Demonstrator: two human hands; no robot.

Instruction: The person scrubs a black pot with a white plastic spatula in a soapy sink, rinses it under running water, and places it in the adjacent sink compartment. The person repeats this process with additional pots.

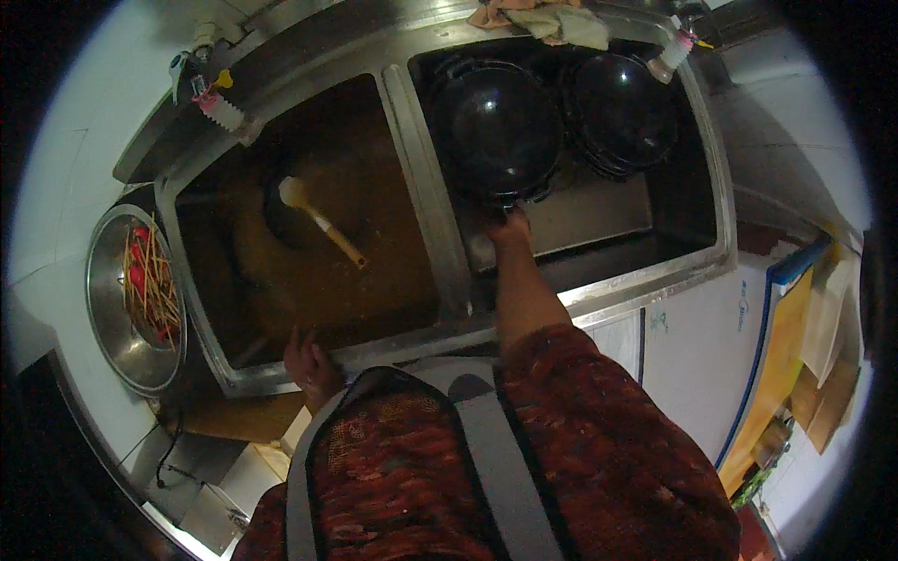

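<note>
My right hand (511, 226) grips the near edge of a black pot (494, 133) in the right basin of a metal double sink; its fingertips are partly hidden. Beside that pot, to the right, stands a stack of black bowls or pots (623, 112). My left hand (313, 365) is at the front rim of the left basin, with its fingers apart and nothing seen in it. Brownish water (379, 210) fills the left basin. A brush or scrubber with a wooden handle (340, 242) lies in it, its pale head over a dark round shape.
A steel bowl (109, 315) with wooden skewers (151, 280) and red pieces stands left of the sink. Faucets with ribbed nozzles (223, 112) (675, 55) reach over both basins. Cloths (554, 22) hang on the back rim. A white appliance (691, 350) is at the right.
</note>
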